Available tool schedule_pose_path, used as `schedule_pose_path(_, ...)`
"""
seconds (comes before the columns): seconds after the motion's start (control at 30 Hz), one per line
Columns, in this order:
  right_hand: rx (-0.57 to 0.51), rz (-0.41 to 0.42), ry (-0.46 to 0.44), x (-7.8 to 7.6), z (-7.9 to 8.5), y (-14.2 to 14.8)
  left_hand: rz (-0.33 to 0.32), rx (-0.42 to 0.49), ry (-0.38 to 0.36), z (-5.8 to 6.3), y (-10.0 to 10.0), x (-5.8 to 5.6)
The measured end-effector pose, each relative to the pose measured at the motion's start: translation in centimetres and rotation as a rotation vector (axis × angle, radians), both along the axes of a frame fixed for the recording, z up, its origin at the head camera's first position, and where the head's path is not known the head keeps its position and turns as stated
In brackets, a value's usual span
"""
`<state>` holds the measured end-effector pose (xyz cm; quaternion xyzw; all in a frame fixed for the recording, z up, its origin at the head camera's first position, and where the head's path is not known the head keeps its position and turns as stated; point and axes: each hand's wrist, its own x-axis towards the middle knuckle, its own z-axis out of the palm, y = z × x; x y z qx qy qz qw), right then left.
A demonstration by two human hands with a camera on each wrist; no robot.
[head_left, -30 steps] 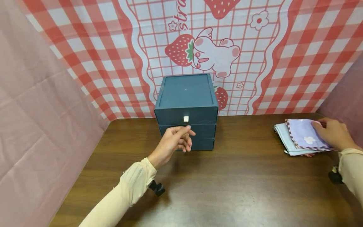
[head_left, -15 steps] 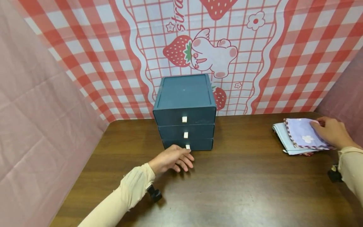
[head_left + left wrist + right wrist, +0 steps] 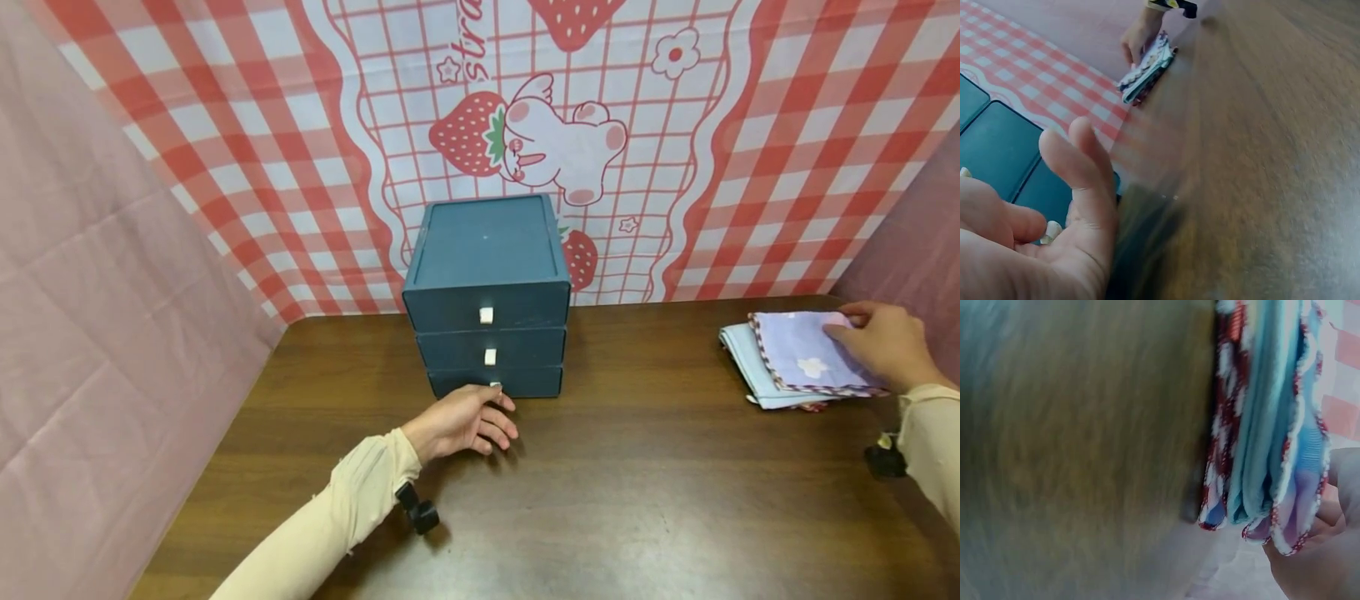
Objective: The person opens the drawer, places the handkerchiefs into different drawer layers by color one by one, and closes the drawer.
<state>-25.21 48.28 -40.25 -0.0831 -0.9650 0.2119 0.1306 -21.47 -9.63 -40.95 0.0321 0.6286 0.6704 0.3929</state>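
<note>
A dark blue chest of drawers (image 3: 486, 242) with three shut drawers and white knobs stands against the backdrop. In the head view my left hand (image 3: 461, 422) is at the bottom drawer, thumb and forefinger at its knob (image 3: 1052, 232). They pinch that knob in the left wrist view, while the other fingers stay loosely bent. On the right, my right hand (image 3: 892, 346) grips the edge of a folded purple towel (image 3: 798, 346) with a white flower and checked trim. It lies on top of a folded light blue towel (image 3: 738, 354); another red-and-white edged cloth (image 3: 1219, 444) shows beneath.
The brown wooden table (image 3: 637, 483) carries the chest and the towels. A red-and-white checked strawberry backdrop (image 3: 300, 150) hangs behind. Pink cloth (image 3: 112, 250) closes off the left side, with more cloth at the right.
My left hand has come down from in front of the middle drawer to the bottom drawer's knob and taken hold of it. My right hand stays on the purple towel, almost unmoved.
</note>
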Motion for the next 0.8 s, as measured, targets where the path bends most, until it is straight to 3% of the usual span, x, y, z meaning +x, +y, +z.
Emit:
schedule_pose_path(0.17,-0.102,-0.105,-0.089,0.6,0.4,0.2,0.024,-0.006,0.021,-0.2,0.1,0.2)
schedule_pose_path(0.33,-0.136,-0.127,-0.122,0.9,0.5,0.2,0.029,-0.023,0.031,-0.2,0.0,0.4)
schedule_pose_path(0.8,-0.080,-0.054,0.038,1.5,0.8,-0.4,0.024,-0.033,0.044,-0.3,-0.1,0.9)
